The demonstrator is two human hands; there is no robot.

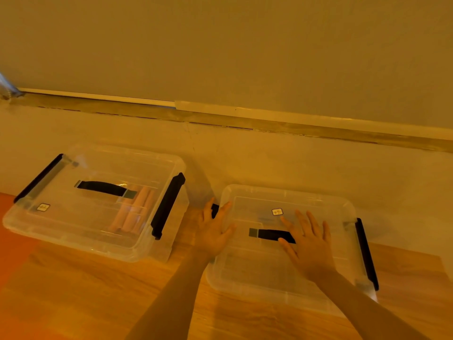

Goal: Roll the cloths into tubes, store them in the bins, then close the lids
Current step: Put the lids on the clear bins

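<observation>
**Two bins lidded, both hands flat on the right one**

Two clear plastic bins stand on a wooden floor (85,290) near the wall (220,45). The left bin (93,204) has its lid on, with black latches at both ends and a black handle on top; rolled pinkish cloths (137,209) lie inside, toward its right end. The right bin (282,244) also carries its lid (contents cannot be made out through the plastic). The left hand (215,229) rests on that lid's left edge, fingers straight and spread, holding nothing. The right hand (308,244) lies flat on the lid's centre, fingers spread, partly covering the black handle (269,234).
</observation>
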